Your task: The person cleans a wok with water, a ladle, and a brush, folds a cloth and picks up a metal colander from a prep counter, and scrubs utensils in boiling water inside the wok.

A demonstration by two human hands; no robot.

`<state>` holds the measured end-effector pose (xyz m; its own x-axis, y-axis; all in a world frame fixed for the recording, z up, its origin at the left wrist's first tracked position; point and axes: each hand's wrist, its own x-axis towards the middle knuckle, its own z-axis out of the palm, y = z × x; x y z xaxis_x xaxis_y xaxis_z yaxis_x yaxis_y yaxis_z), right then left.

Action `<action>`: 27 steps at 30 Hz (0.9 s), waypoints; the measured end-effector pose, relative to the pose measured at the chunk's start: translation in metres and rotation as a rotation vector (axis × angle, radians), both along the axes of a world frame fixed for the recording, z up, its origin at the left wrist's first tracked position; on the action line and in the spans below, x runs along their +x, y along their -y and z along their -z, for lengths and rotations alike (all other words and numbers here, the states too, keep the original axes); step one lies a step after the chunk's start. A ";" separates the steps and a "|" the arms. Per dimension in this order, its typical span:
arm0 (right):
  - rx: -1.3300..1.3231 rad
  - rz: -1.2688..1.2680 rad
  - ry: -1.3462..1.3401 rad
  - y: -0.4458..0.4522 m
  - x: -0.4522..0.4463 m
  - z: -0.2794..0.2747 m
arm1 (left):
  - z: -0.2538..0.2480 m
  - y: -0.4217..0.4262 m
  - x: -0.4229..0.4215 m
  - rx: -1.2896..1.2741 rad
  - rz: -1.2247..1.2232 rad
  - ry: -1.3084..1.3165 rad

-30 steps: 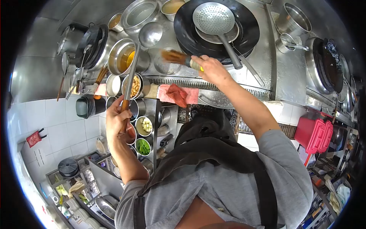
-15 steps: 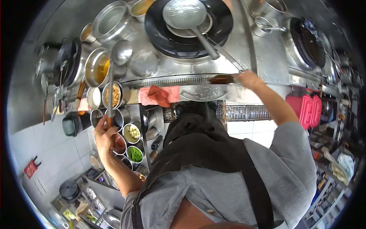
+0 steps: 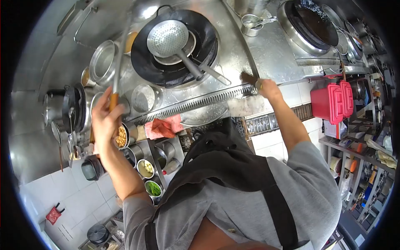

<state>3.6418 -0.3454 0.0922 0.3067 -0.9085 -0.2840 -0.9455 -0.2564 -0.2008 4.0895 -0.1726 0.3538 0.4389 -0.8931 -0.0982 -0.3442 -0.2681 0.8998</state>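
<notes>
My left hand (image 3: 107, 118) is closed round the wooden end of a long-handled ladle (image 3: 118, 68). Its metal shaft reaches up past the left side of the wok, toward a bright round shape at the top edge. My right hand (image 3: 270, 89) grips a short brown bristle brush (image 3: 248, 78), whose bristles are at the stove counter's front edge, by the slotted drain. In the black wok (image 3: 143, 58) sits a perforated skimmer (image 3: 167, 38) over a second round strainer (image 3: 189, 48), both handles pointing toward me.
Metal pots (image 3: 103, 62) and a shallow round dish (image 3: 143, 98) stand left of the wok. Below are tubs of nuts (image 3: 121, 136), pale chopped pieces (image 3: 146, 168) and cut greens (image 3: 153, 189). A red cloth (image 3: 163, 128) lies on the ledge; red lidded bins (image 3: 332, 102) stand right.
The view has turned, shifting the stove leftward. My left hand has raised the ladle away from the food tubs, farther over the stove. My right hand's brush now points up onto the counter.
</notes>
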 end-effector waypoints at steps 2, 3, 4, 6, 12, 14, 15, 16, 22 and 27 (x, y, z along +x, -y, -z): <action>0.024 0.000 0.263 -0.015 -0.008 -0.011 | 0.010 0.044 -0.023 -0.007 0.149 0.319; 0.254 0.158 0.338 -0.019 -0.005 -0.039 | 0.010 0.065 -0.042 0.013 0.190 0.453; 0.247 0.166 0.343 -0.019 -0.007 -0.033 | 0.007 0.086 -0.062 0.034 0.293 0.621; -0.144 0.166 0.329 -0.020 -0.015 -0.008 | 0.021 0.124 -0.098 -0.006 0.428 0.879; 0.039 0.145 0.201 -0.027 -0.034 -0.006 | 0.064 0.176 -0.218 0.453 0.754 1.183; 0.005 0.153 0.428 -0.032 -0.040 -0.012 | 0.084 0.173 -0.237 0.464 0.812 1.169; 0.023 0.157 0.475 -0.034 -0.038 -0.016 | 0.092 0.170 -0.246 0.457 0.824 1.179; 0.020 0.174 0.480 -0.036 -0.034 -0.010 | 0.101 0.165 -0.254 0.451 0.811 1.153; 0.047 0.149 0.510 -0.069 0.007 0.050 | 0.121 0.139 -0.285 0.468 0.710 1.023; -0.004 0.108 0.709 -0.079 -0.025 0.049 | 0.107 0.134 -0.278 0.377 0.654 0.987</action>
